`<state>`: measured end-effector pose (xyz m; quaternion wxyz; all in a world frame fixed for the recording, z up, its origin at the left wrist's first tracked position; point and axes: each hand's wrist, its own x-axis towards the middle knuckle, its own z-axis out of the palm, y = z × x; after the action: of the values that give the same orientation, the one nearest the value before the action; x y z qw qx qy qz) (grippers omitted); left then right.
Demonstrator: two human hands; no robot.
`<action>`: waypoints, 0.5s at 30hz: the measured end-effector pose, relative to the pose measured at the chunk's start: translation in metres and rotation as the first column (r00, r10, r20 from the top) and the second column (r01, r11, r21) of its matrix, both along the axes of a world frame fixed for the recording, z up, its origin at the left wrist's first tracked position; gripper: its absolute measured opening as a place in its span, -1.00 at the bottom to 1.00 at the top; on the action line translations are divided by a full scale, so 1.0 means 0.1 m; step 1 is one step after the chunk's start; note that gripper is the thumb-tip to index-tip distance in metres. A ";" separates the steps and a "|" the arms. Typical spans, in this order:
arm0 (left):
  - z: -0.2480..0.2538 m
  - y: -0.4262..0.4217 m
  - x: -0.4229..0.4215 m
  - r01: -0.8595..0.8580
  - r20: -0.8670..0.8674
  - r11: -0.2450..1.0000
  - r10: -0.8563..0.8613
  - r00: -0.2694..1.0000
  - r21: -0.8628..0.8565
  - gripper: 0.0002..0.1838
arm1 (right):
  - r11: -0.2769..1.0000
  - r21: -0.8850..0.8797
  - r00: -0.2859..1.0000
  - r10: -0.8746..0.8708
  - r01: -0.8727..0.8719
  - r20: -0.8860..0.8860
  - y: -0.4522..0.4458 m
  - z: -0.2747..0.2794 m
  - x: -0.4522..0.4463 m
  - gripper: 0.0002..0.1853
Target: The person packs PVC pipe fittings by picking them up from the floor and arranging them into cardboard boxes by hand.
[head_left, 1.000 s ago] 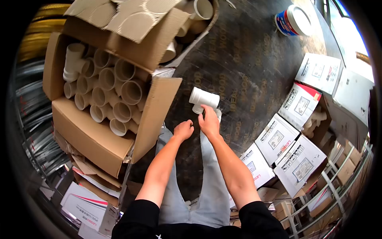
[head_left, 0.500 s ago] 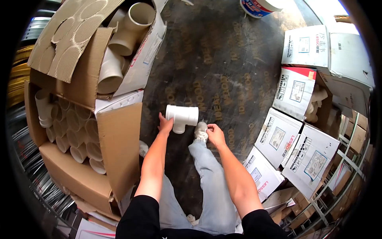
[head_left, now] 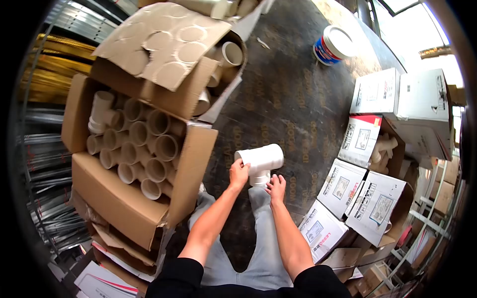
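Note:
A white plastic pipe tee (head_left: pixel 262 157) is in front of me above the dark floor, its main barrel nearly level and its branch pointing down toward me. My left hand (head_left: pixel 239 175) is closed on the barrel's left end, thumb on the near side. Close to the right of the branch is my right hand (head_left: pixel 276 188), its slightly bent fingers apart and holding nothing visible. My shoe is mostly covered by the branch. To the left, an open cardboard box (head_left: pixel 119 184) is packed with several similar white tees (head_left: pixel 157 167).
Another torn-open carton (head_left: pixel 166 52) of pipe fittings lies beyond the left box. Along the right stand white printed cartons (head_left: pixel 343 185), one showing fittings inside. A white and blue bucket (head_left: pixel 334 45) stands at the far end. Metal racking (head_left: pixel 437 218) lines the right edge.
The view has shifted and turned left. My left hand has closed on the tee's barrel and the tee is tilted slightly. My right hand has left my shoe and its fingers have spread.

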<state>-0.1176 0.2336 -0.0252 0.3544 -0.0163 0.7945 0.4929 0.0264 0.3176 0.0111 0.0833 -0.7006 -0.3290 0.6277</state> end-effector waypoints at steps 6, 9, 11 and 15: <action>1.42 -0.35 -0.47 -0.230 0.102 0.905 0.206 0.973 0.357 -0.81 | 0.905 0.393 0.948 0.253 -0.161 -0.194 -0.29 1.02 -0.65 -0.37; 1.85 -0.64 -0.77 -0.389 0.166 0.765 0.356 0.919 0.513 -0.80 | 0.815 0.535 0.888 0.396 -0.224 -0.232 -0.50 1.59 -1.21 -0.44; 2.29 -0.90 -1.03 -0.502 0.226 0.597 0.478 0.849 0.625 -0.74 | 0.773 0.584 0.837 0.474 -0.248 -0.272 -0.67 1.78 -1.56 -0.49; 2.43 -1.68 -1.35 -0.679 0.331 0.430 0.639 0.695 0.595 -0.71 | 0.636 0.696 0.830 0.547 -0.332 -0.105 -1.01 1.81 -2.18 -0.57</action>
<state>-0.2523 0.0655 0.2178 0.1353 -0.2077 0.4756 0.8440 -0.1916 0.2167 0.1919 0.2141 -0.4169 -0.6714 0.5741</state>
